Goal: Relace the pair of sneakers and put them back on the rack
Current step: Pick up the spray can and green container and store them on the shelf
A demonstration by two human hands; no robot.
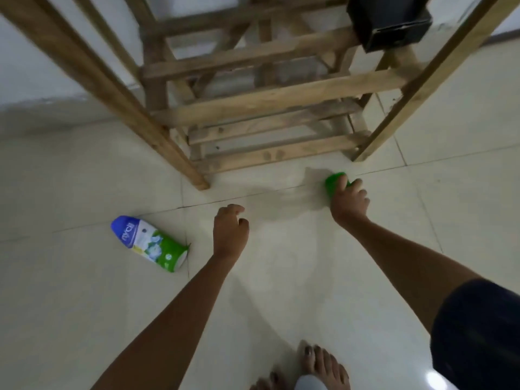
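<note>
A wooden slatted rack [253, 99] stands on the pale tiled floor ahead of me, its lower shelves bare. No sneakers are in view. My right hand [350, 201] grips a small green object [333, 182] low on the floor, just in front of the rack's right leg. My left hand [230, 232] hovers over the floor with its fingers loosely curled and holds nothing. Both hands are blurred.
A blue, white and green bottle [149, 243] lies on its side on the floor, left of my left hand. A black box [389, 21] sits on an upper shelf at the rack's right. My bare feet [309, 367] show at the bottom edge.
</note>
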